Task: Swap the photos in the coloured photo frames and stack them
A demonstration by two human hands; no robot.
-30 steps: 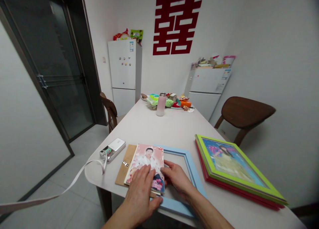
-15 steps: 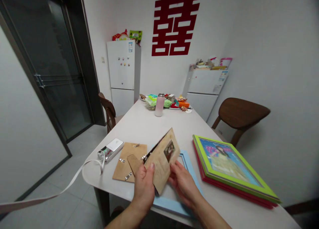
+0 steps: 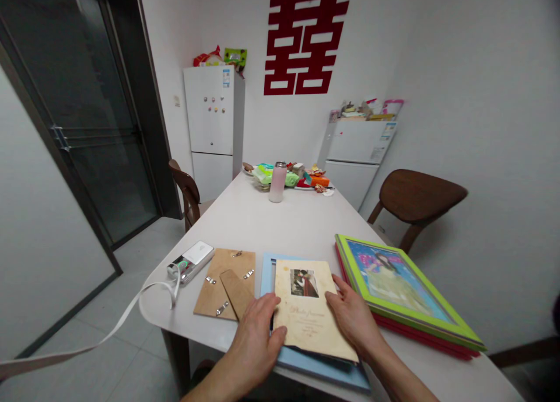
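Note:
A cream printed sheet (image 3: 301, 326) with a small picture of a person near its top lies face up over a light blue picture frame (image 3: 268, 268), a dark layer showing under its lower edge. My left hand (image 3: 256, 335) grips the sheet's left edge, thumb near the surface. On the right edge, my right hand (image 3: 352, 314) holds it between thumb and fingers. Beside my left hand rests a brown backing board (image 3: 214, 300) with metal clips and a stand leg (image 3: 236, 294).
To the right, a green-framed picture (image 3: 398, 279) is stacked on red frames (image 3: 420, 335). A power bank (image 3: 192, 262) with a white strap (image 3: 126, 314) sits at the left. Farther back stand a pink bottle (image 3: 277, 183) and several packets. Chairs flank the table.
The sheet has gone from raised and tilted to lying flat over the blue frame. Both hands have moved apart to its opposite side edges.

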